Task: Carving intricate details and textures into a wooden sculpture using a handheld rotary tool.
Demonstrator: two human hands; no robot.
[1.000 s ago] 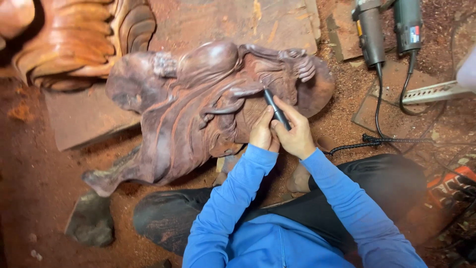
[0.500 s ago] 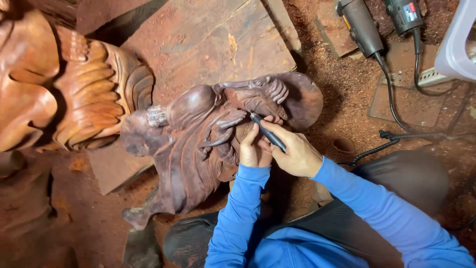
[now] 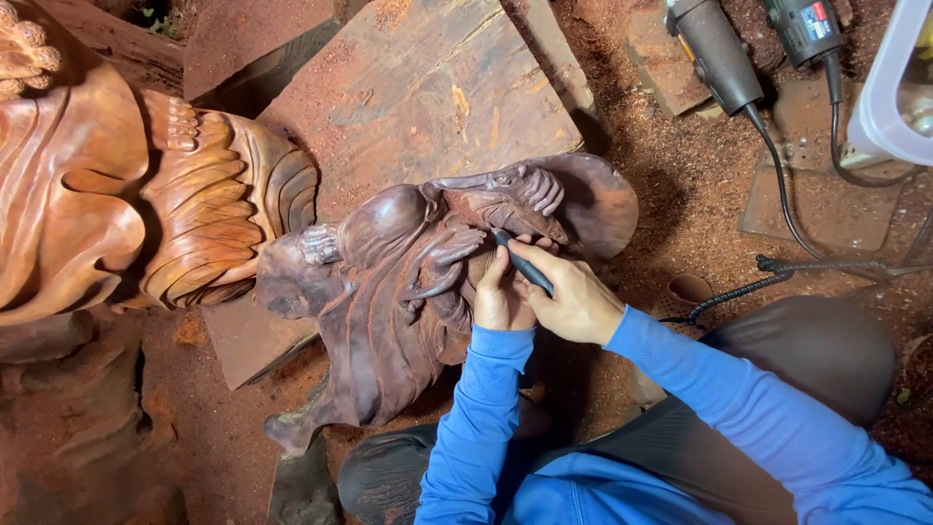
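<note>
**Q:** Wood of what kind fills the view, taken from largest to smallest?

**A:** Largest is the pale orange-brown carving [image 3: 117, 194] at the left edge of the sawdust-covered ground [image 3: 700, 185], its folds smooth and rounded. Next comes the flat slab [image 3: 418, 97] toward the top edge. The dark reddish figure [image 3: 389, 292] lies near the centre of the ground, its lower end just beside the person's knee.

**Q:** How far does the dark figure appear to have come?

**A:** Judging by its surface, the main forms are finished: flowing folds, a rounded head and small fingers are all cut. The finish looks matt and rough beside the pale carving, so detailing and smoothing seem to be left.

**Q:** And the hands?

**A:** The right hand [image 3: 573, 301] is closed around a slim dark carving tool [image 3: 523, 264], held like a pen, tip against the figure's upper middle. The left hand [image 3: 501, 292] rests against the figure just beside the tip, fingers curled and touching the tool; it holds nothing of its own that shows.

**Q:** Smaller items?

**A:** Two power tools [image 3: 714, 53] lie at the top right corner with cables [image 3: 777, 194] trailing down, beside a white plastic object [image 3: 889, 97].
</note>
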